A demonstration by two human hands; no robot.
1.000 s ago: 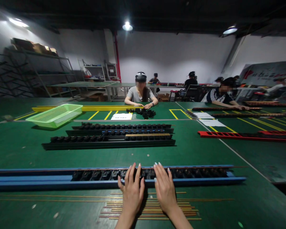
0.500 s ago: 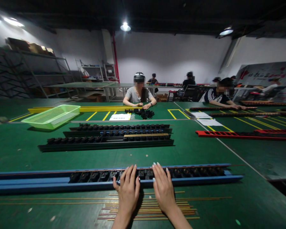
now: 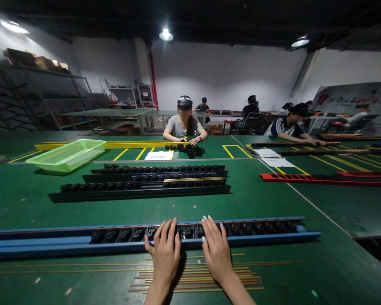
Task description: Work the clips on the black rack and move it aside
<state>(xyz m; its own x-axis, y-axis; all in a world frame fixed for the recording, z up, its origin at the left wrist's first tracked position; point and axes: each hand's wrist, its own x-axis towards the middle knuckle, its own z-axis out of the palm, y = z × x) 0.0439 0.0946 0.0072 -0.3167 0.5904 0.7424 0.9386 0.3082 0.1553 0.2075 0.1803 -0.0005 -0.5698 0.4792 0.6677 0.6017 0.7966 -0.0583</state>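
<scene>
A long blue channel (image 3: 53, 247) lies across the table in front of me, with a row of black socket-like modules (image 3: 124, 234) seated in it. My left hand (image 3: 165, 250) rests palm down over the row, its fingers spread across the modules and the near wall. To its right, my right hand (image 3: 216, 250) lies over the same row with outstretched fingers. Neither hand holds anything. A thin copper-coloured rod (image 3: 66, 230) runs along the far side of the channel. Below the channel several thin brass-coloured rods (image 3: 241, 277) lie on the table, partly hidden by my wrists.
Beyond the channel stand black channels (image 3: 139, 194) filled with modules, one carrying rods. A green basket (image 3: 66, 159), a yellow channel (image 3: 130, 145) and loose black parts (image 3: 195, 151) lie farther back. Red channels (image 3: 288, 179) are at right. Co-workers (image 3: 184, 125) sit across the table.
My left hand has shifted slightly left along the row, widening the space between my hands. My right hand stays over nearly the same modules.
</scene>
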